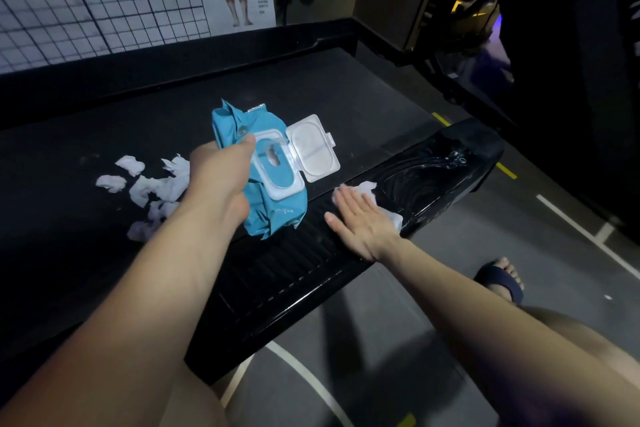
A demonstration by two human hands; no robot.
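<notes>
The left hand [221,180] grips the blue pack of wipes [277,215], fingers curled round its left side and the thumb laid on top beside the plastic opening. It holds the pack up over the right part of the belt [104,121]. The white lid [315,149] stands flipped open to the right. The pack's foil is crumpled and sagging, so I'd guess it is light, soft and floppy. It is best held round the body, as it is here, or by the stiff frame of the opening. The lid is a poor place to take hold, since it hangs on a thin hinge.

The right hand [362,222] lies flat with its fingers straight and close together, pressing a white wipe [369,188] onto the glossy black end cover [436,177] of the machine. The wipe shows past the fingertips and again at the right of the palm. It looks thin, damp and limp, and I'd expect it to bunch up or tear if dragged hard across the ribbed part of the cover. A flat palm suits it. Farther right, the cover shines with wet smears and is likely slippery there.

On the belt to the left, used wipes [156,187] lie scattered in crumpled bits. Near and to the right, a foot in a dark sandal [502,284] stands on the grey floor [398,305].
</notes>
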